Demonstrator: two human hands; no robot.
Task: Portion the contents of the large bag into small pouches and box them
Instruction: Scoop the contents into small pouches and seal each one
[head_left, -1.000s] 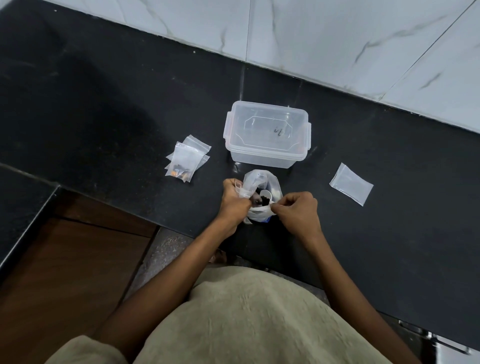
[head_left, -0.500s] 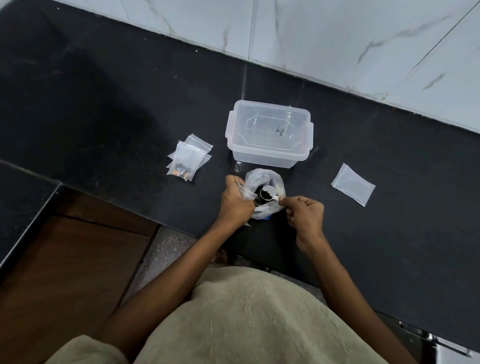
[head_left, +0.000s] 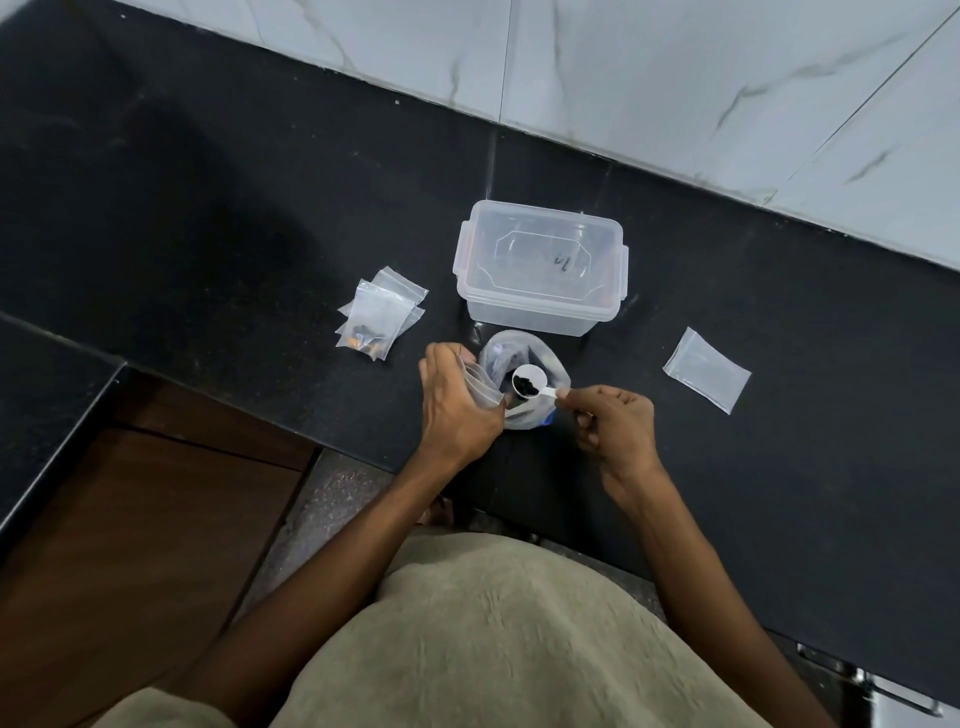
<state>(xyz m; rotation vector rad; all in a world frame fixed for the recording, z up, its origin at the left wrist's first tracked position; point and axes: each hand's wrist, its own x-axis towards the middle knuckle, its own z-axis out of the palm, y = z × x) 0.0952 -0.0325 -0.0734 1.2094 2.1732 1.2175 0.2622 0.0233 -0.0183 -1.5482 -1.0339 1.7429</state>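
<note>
The right hand (head_left: 613, 426) pinched a loaded scoop (head_left: 530, 383) above the large bag (head_left: 519, 364) near the countertop's front edge; the left hand (head_left: 457, 405) gripped an open pouch (head_left: 483, 388). Filled pouches (head_left: 376, 319) lay unboxed beside the closed box (head_left: 540, 270); one pouch (head_left: 706, 370) remained empty.

A black, speckled stone surface (head_left: 208, 208) runs beneath a far wall of white marble-patterned tiles (head_left: 675, 67). At near left, a brown wooden panel (head_left: 130, 545) sits below the surface's edge, beside a strip of speckled floor (head_left: 332, 499). A metal fitting (head_left: 872, 686) glints at near right.
</note>
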